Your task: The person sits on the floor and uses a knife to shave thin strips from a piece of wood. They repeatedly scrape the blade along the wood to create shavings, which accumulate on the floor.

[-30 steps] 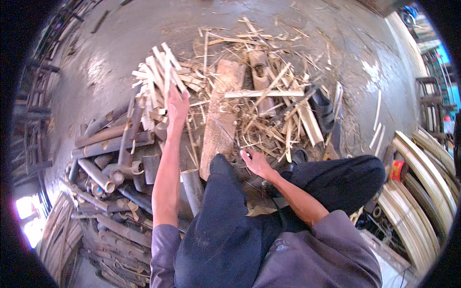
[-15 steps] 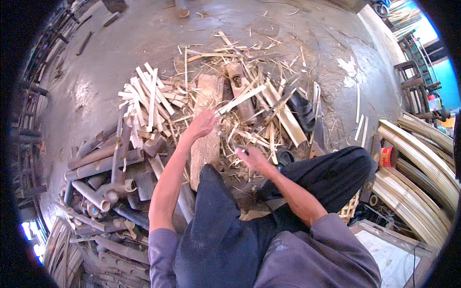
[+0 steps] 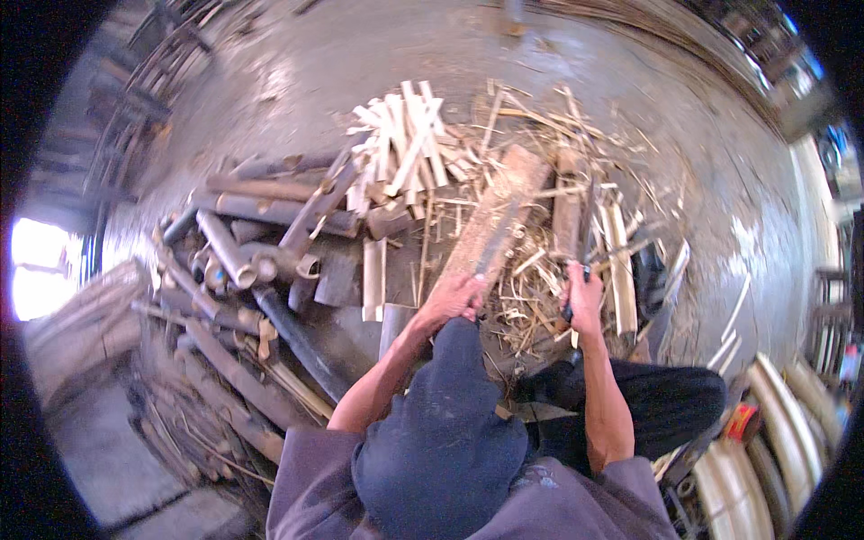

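Note:
My left hand (image 3: 454,301) is closed around the near end of a flat greyish strip (image 3: 498,241), low on the wooden board (image 3: 517,175). Blur hides what the strip is made of. The board slopes away from my raised knee, and shavings lie along its right side. To the right, my right hand (image 3: 583,297) grips a knife by its dark handle. The knife's long dark blade (image 3: 590,211) points away from me, over the split bamboo pieces. Beyond the board's left side lies a pile of pale bamboo strips (image 3: 405,135).
Dark bamboo tubes (image 3: 288,211) are heaped at the left. A bamboo half-pipe (image 3: 621,270) lies right of my right hand, among shavings (image 3: 531,306). Long bamboo slats (image 3: 738,486) and a red can (image 3: 741,421) are at the lower right.
My view has turned left. My left hand has let go of the pale strips and drawn back toward my knee, now holding the greyish strip. The knife blade now points straight ahead.

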`<state>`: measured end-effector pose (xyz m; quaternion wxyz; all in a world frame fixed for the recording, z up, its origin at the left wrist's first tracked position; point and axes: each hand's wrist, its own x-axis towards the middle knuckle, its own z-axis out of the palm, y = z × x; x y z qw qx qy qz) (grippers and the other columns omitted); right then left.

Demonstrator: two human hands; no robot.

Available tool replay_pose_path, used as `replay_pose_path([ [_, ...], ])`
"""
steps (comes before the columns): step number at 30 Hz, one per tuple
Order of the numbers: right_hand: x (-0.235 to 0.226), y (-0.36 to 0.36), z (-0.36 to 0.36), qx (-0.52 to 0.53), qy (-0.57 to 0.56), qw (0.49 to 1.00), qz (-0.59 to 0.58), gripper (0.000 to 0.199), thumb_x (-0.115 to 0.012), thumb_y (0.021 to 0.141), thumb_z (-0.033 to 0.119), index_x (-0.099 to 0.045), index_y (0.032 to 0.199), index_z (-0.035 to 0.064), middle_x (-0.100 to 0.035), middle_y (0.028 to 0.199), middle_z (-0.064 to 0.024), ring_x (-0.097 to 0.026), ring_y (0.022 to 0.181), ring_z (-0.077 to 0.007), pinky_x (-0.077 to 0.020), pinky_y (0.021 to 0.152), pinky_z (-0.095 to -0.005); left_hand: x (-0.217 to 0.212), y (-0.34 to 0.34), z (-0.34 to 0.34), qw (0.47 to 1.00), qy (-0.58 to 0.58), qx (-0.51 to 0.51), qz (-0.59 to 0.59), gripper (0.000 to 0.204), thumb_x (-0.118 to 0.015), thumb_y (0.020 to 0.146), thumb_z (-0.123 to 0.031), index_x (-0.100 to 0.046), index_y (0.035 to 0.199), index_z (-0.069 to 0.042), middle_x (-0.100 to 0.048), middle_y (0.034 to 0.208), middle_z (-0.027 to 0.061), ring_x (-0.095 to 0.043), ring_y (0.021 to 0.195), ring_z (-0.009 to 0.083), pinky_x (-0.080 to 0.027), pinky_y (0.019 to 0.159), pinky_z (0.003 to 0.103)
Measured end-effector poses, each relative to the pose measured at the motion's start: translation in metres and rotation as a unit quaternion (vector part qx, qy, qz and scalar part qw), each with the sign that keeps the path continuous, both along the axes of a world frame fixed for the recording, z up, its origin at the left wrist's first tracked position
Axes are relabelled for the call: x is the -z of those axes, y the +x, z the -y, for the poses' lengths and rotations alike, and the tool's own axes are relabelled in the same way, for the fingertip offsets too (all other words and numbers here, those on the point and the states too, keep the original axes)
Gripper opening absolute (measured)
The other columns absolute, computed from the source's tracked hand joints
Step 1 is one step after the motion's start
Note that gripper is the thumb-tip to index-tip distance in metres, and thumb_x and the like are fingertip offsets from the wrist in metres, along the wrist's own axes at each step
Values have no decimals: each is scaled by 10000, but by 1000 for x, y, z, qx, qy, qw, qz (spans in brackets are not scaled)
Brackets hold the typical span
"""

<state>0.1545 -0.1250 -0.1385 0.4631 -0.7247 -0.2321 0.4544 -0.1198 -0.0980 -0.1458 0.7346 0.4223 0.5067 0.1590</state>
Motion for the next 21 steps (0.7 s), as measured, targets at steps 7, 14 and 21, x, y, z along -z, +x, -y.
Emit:
replay_pose_path([
  [7,-40,25,-13,-9,-4,1000,-21,307,-600,923,372,-527,831,89,-455,549,13,-448,414,-95,-362,369,-269,54,-22,20,858,398,33,-323,374,-444,967,-261,-522,1321,-170,-622,1032,236,-604,942,420,-497,807,493],
  [14,-52,44,-9,18,-2,999,30,288,-569,942,333,-547,901,48,-474,574,-9,-465,460,-101,-381,407,-268,-37,51,-16,860,470,195,34,486,-624,894,-328,-541,1300,-75,-580,1254,197,-506,1231,335,-392,1051,407],
  [21,-96,53,-4,30,42,985,163,253,-577,936,269,-584,956,17,-532,619,-36,-494,471,-110,-409,439,-279,50,9,-26,778,426,10,-462,433,-664,823,-270,-514,1127,-1,-525,1073,187,-554,1023,369,-506,769,479],
])
